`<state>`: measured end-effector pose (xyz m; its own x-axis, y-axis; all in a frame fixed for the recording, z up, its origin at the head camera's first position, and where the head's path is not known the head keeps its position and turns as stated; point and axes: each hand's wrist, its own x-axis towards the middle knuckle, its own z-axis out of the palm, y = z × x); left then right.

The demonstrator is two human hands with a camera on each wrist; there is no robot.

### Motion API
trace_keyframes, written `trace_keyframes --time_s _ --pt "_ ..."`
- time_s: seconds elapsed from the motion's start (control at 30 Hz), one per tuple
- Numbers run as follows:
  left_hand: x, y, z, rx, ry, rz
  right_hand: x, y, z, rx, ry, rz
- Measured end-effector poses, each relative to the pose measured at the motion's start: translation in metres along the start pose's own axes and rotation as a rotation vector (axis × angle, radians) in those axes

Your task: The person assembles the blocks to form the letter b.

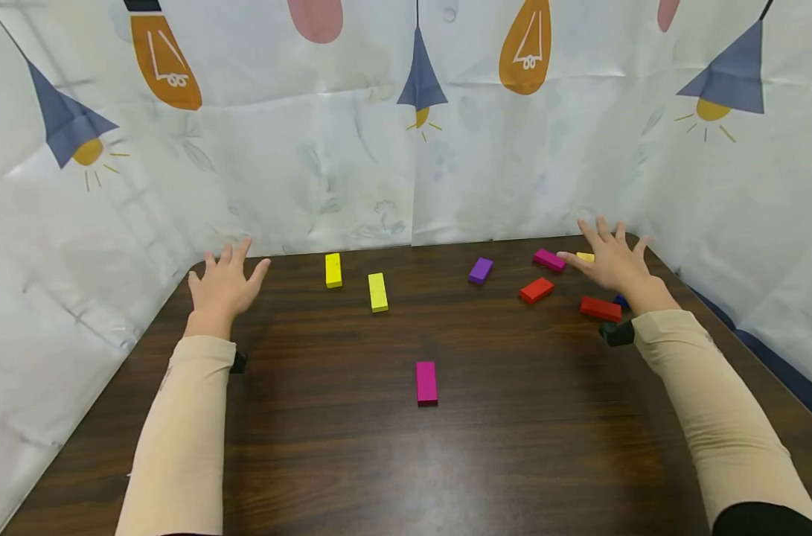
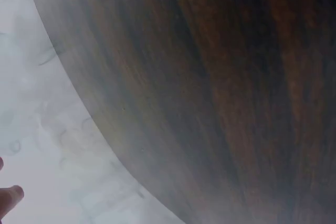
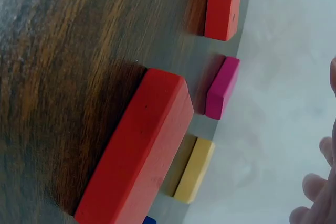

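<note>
My left hand (image 1: 225, 289) is held out over the far left of the table, fingers spread, holding nothing. The nearest block to it is a yellow block (image 1: 333, 270), with a second yellow block (image 1: 377, 292) to its right. At the far right, my right hand (image 1: 616, 260) also has its fingers spread and grips nothing. Around it lie a magenta block (image 1: 549, 260), a red block (image 1: 600, 308), another red block (image 1: 536, 289), a light yellow block (image 3: 194, 170) and a partly hidden blue block (image 1: 621, 301). Whether either hand touches the table, I cannot tell.
A purple block (image 1: 481, 270) lies toward the back, right of centre. Another magenta block (image 1: 427, 383) lies alone mid-table. White printed cloth (image 1: 298, 164) hangs behind and beside the dark wooden table (image 1: 352, 461). Each wrist wears a black device.
</note>
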<state>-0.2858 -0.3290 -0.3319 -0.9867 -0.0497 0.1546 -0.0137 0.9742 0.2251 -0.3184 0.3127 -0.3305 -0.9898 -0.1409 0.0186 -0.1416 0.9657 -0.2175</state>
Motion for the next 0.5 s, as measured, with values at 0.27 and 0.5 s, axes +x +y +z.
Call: trace_keyframes --time_s 0.27,0.5 --pt "-0.0023 0.0015 -0.0011 0.042 0.027 0.008 -0.0024 -0.0035 -0.0025 0.020 -0.019 -0.028" --pt "-0.0035 0.0017 -0.0049 0.041 0.044 0.051 -0.0038 -0.0085 -0.0041 0.051 -0.026 -0.069"
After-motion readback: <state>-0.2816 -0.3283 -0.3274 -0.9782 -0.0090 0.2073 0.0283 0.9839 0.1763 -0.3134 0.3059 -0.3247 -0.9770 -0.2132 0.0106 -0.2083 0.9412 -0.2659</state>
